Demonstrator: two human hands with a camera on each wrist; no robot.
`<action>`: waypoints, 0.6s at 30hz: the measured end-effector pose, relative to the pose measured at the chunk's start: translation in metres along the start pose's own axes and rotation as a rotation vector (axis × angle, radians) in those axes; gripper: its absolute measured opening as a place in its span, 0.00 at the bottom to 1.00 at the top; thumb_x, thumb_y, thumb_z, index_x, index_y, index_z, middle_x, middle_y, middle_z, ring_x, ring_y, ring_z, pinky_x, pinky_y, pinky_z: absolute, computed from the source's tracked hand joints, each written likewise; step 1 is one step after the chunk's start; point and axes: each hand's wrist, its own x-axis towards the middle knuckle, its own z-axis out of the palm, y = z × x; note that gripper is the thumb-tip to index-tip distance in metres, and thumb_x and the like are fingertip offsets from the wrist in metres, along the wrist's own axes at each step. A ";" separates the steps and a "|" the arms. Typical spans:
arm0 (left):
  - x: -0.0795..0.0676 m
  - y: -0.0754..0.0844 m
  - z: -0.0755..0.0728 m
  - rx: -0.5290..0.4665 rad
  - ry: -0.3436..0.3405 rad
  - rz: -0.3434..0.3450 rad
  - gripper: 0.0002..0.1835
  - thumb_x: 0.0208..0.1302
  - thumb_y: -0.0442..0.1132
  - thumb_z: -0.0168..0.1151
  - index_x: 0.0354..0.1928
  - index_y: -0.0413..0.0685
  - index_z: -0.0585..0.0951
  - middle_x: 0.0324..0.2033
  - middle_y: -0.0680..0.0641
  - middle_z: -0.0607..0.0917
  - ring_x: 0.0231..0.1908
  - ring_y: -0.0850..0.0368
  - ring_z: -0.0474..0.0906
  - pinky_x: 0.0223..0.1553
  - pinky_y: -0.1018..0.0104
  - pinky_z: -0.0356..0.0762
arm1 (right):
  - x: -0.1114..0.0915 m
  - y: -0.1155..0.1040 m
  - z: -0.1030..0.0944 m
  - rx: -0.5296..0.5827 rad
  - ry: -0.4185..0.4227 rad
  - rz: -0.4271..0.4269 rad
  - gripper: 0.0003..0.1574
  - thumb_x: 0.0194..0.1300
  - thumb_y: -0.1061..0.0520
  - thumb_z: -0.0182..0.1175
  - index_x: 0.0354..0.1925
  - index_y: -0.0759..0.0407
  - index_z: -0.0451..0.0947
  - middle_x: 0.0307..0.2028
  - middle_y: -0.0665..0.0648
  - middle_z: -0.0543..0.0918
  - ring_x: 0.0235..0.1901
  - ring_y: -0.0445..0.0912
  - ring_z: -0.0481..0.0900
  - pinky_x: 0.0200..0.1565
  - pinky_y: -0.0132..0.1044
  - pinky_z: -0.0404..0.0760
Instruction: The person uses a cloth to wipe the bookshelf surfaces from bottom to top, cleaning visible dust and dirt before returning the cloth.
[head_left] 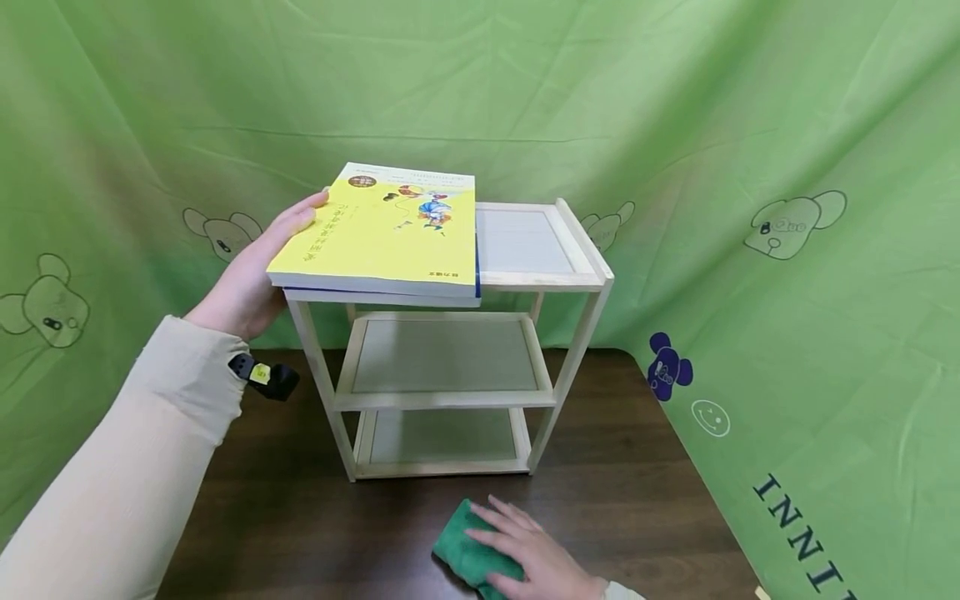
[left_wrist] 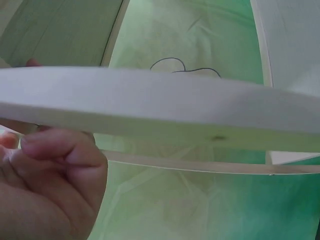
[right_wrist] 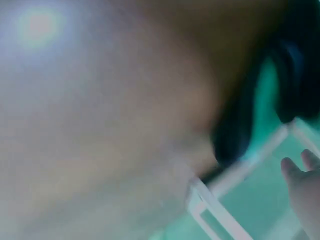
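Observation:
My left hand (head_left: 258,267) grips the left side of a yellow-covered book (head_left: 390,233), with another, blue-edged book (head_left: 420,298) directly under it. In the head view the pair overlaps the left part of the top tier of a small white shelf rack (head_left: 536,279). The left wrist view shows the thick pale page edge (left_wrist: 150,95) close up, beside the curled fingers of that hand. Down on the dark table, a folded green cloth (head_left: 468,546) lies under my right hand (head_left: 536,554). That hand has its fingers spread and fairly straight across the cloth.
The rack has a middle shelf (head_left: 450,358) and a bottom shelf (head_left: 446,437) below the top tier. It stands on a dark wooden table (head_left: 615,500). A green curtain (head_left: 705,125) with cartoon bear prints hangs behind and along the sides.

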 end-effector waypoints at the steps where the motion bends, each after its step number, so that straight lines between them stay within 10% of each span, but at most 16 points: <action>1: 0.000 0.001 0.000 0.025 0.020 0.000 0.31 0.73 0.62 0.48 0.75 0.74 0.57 0.64 0.56 0.72 0.33 0.67 0.80 0.38 0.71 0.73 | 0.003 0.001 -0.006 0.004 0.025 0.011 0.35 0.64 0.47 0.64 0.68 0.45 0.70 0.70 0.55 0.69 0.67 0.60 0.69 0.56 0.56 0.77; 6: -0.003 0.005 0.003 0.202 0.160 -0.025 0.33 0.72 0.67 0.43 0.76 0.70 0.57 0.39 0.59 0.79 0.24 0.64 0.75 0.29 0.68 0.71 | 0.019 0.006 -0.043 -0.031 0.166 0.057 0.36 0.59 0.50 0.68 0.66 0.49 0.72 0.69 0.56 0.71 0.70 0.55 0.65 0.62 0.52 0.73; 11: -0.009 0.001 -0.001 0.367 0.264 -0.044 0.36 0.72 0.71 0.31 0.75 0.65 0.61 0.24 0.61 0.80 0.20 0.64 0.72 0.27 0.69 0.73 | 0.033 0.012 -0.084 -0.075 0.253 0.110 0.34 0.67 0.43 0.61 0.67 0.54 0.71 0.69 0.61 0.71 0.71 0.59 0.63 0.75 0.35 0.48; 14: -0.016 -0.009 -0.003 0.411 0.299 -0.034 0.39 0.73 0.70 0.26 0.75 0.58 0.61 0.37 0.56 0.85 0.30 0.66 0.79 0.33 0.70 0.79 | 0.040 0.012 -0.107 -0.097 0.251 0.193 0.41 0.68 0.36 0.59 0.71 0.53 0.66 0.71 0.61 0.67 0.72 0.62 0.61 0.76 0.31 0.39; 18: -0.031 -0.025 -0.004 0.483 0.326 -0.021 0.42 0.74 0.68 0.21 0.75 0.47 0.60 0.59 0.39 0.79 0.51 0.53 0.81 0.47 0.61 0.82 | 0.044 0.007 -0.131 -0.117 0.233 0.339 0.51 0.62 0.34 0.64 0.74 0.52 0.61 0.74 0.59 0.62 0.75 0.60 0.54 0.75 0.47 0.52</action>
